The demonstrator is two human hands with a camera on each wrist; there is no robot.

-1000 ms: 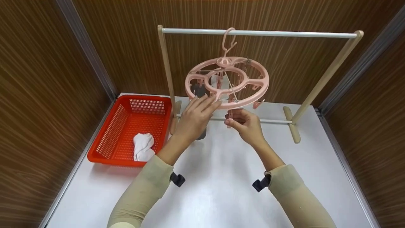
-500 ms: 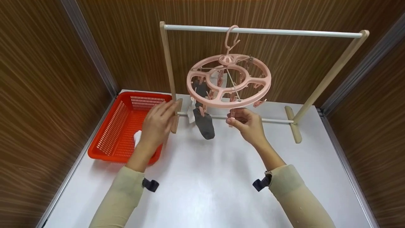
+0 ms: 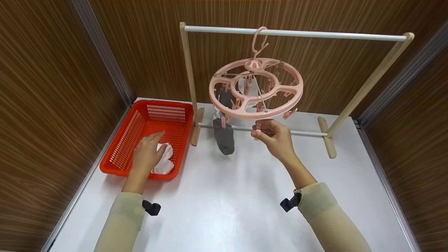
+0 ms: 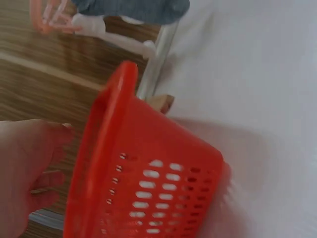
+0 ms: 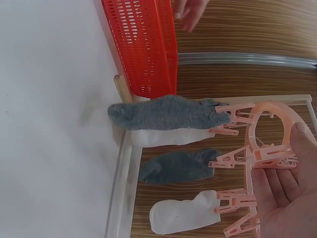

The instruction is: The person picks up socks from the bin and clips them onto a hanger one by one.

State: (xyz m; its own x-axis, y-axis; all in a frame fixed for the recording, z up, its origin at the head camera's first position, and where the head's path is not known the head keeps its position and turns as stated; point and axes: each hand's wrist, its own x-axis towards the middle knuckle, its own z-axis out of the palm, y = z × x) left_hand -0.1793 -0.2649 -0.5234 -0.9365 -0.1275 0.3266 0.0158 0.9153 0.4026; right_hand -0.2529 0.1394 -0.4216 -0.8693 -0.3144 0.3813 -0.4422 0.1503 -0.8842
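Note:
My left hand (image 3: 145,154) is above the red basket (image 3: 183,140) with its fingers extended, beside a crumpled white sock (image 3: 164,165) lying inside. I cannot see it gripping the sock. In the left wrist view the fingers (image 4: 47,188) show near the basket's rim. My right hand (image 3: 278,138) pinches a pink clothespin (image 3: 258,125) at the front of a round pink clip hanger (image 3: 241,113). Grey socks (image 5: 171,114) and white socks (image 5: 185,213) hang from other clips in the right wrist view.
The hanger hooks over the white bar (image 3: 315,34) of a rack with wooden legs (image 3: 371,84). Wood-grain panels (image 3: 147,45) enclose the white tabletop (image 3: 224,203) at the back and sides.
My left hand has moved from the hanger's rim leftward and down to the basket. The hanging grey sock swung after it left. My right hand stays on the clothespin.

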